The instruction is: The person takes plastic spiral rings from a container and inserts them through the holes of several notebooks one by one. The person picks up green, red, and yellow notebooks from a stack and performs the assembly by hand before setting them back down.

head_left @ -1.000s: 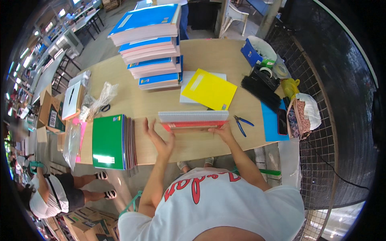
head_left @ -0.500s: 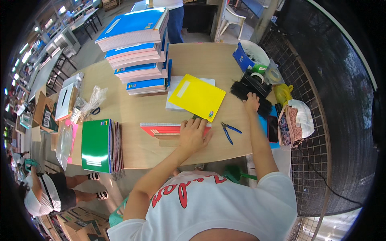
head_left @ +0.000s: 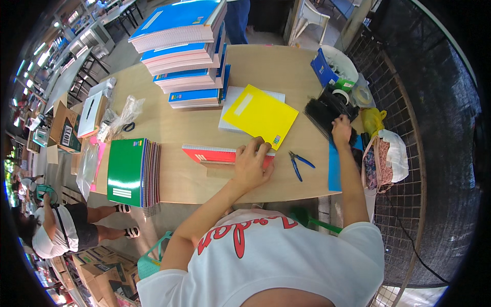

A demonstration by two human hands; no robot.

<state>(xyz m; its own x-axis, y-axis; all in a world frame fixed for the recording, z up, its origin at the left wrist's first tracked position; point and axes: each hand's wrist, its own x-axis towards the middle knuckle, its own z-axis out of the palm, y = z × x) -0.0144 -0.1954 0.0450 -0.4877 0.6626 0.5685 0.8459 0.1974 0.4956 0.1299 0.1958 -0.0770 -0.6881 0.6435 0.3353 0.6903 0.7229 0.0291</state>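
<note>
My left hand [head_left: 251,165] is closed over the right end of a red-covered notebook [head_left: 209,154], which stands on its long edge on the table. Its thumb is on the near side and the fingers reach over the top. At the right, my right hand [head_left: 342,131] has its fingers curled onto a pile of black ridged binding coils [head_left: 319,118]; how many it grips is hidden. Beyond my left hand, a yellow notebook cover [head_left: 262,116] lies askew on white gridded sheets [head_left: 232,102]. Blue-handled cutting pliers [head_left: 298,165] rest between my hands, jaws slightly apart.
Tall stacks of blue notebooks [head_left: 176,23] stand at the far left. Green spiral notebooks [head_left: 125,171] sit near the left edge, beside plastic wrap [head_left: 125,113] and scissors [head_left: 129,127]. A tub [head_left: 341,65], yellow bag [head_left: 373,120] and pouch [head_left: 383,163] line the right, by a mesh fence [head_left: 394,102].
My right hand has drawn its fingers in on the black coils, and its forearm now covers the phone. My left hand keeps hold of the red notebook. The whole view has shifted slightly.
</note>
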